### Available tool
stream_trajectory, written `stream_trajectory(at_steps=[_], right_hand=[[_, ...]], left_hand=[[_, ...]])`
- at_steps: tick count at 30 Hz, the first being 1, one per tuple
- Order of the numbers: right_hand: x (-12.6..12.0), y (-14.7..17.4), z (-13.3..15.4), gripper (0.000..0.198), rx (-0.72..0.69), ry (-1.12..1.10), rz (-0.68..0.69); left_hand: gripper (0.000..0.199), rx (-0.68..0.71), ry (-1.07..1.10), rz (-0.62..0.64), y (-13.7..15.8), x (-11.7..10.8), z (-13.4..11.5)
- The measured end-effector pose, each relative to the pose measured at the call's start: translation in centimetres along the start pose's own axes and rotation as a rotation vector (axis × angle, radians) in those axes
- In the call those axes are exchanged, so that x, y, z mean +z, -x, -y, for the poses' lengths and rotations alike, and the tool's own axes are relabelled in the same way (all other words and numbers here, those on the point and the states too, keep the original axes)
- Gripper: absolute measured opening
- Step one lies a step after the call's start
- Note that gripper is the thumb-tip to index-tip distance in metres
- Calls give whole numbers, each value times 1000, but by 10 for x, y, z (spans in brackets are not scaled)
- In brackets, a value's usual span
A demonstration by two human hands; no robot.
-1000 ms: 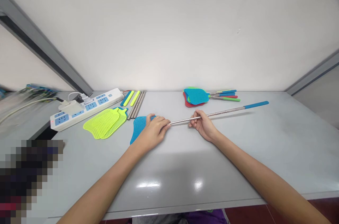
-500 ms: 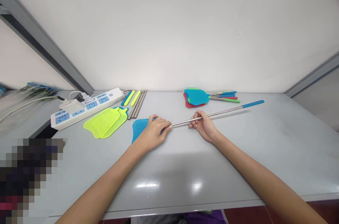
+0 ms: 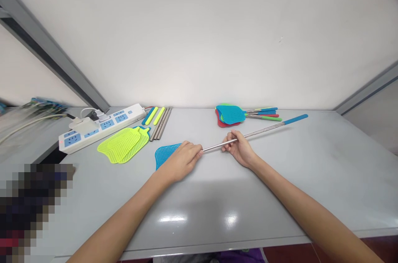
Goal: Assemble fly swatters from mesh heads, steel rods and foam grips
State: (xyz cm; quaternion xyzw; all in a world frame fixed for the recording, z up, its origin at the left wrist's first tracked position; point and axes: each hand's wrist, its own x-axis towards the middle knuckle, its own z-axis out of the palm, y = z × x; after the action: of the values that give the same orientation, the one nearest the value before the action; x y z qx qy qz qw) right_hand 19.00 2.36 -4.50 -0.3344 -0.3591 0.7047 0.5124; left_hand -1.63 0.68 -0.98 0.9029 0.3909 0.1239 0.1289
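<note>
A blue fly swatter head (image 3: 165, 154) shows at the left of my left hand (image 3: 187, 158), whose fingers are closed over its neck and the near end of the metal rod. The join itself is hidden under them. My right hand (image 3: 238, 148) is closed round the middle of the silver telescopic rod (image 3: 261, 131). That rod runs up to the right and ends in a blue handle (image 3: 296, 119), raised a little off the table.
Assembled swatters (image 3: 230, 114) lie stacked at the back. Yellow-green swatter heads (image 3: 121, 143), loose grips (image 3: 159, 116) and metal rods (image 3: 162, 123) lie left, beside a white power strip (image 3: 99, 128). A pixelated patch (image 3: 27, 209) covers the lower left.
My left hand has shifted slightly down and its fingers lie flatter over the neck. The blue handle end has risen and moved a little left. My right hand stays about where it was.
</note>
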Motion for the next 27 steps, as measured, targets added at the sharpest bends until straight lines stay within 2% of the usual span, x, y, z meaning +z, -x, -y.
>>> stream_trajectory(at_steps=[12, 27], right_hand=[[1, 1, -1, 45, 12, 36, 51], [3, 2, 2, 48, 19, 152, 28]], left_hand=[[25, 6, -33, 4, 0, -6, 0], [25, 9, -58, -8, 2, -10, 0]])
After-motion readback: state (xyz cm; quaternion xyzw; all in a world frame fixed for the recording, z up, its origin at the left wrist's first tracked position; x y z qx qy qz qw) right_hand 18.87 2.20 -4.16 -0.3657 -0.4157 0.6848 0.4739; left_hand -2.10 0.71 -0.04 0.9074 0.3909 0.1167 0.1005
